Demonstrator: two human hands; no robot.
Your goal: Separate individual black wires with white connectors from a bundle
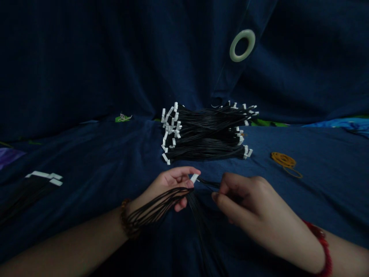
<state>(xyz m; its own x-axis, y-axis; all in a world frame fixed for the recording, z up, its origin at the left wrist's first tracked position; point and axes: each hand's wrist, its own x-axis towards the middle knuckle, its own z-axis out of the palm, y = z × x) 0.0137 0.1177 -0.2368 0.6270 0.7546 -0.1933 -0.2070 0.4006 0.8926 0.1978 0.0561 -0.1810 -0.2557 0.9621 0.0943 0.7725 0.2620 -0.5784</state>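
In L hand (pixel 170 181), wht connector (pixel 194 178); in R hand (pixel 256 204), blk wires (pixel 208 183)

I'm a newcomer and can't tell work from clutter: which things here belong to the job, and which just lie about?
In the job:
connector, in left fingers
wires, in right fingers
pile and left bundle, probably: they look alike

Apparently lying about:
ring
purple piece
tan loops, though their use is unclear
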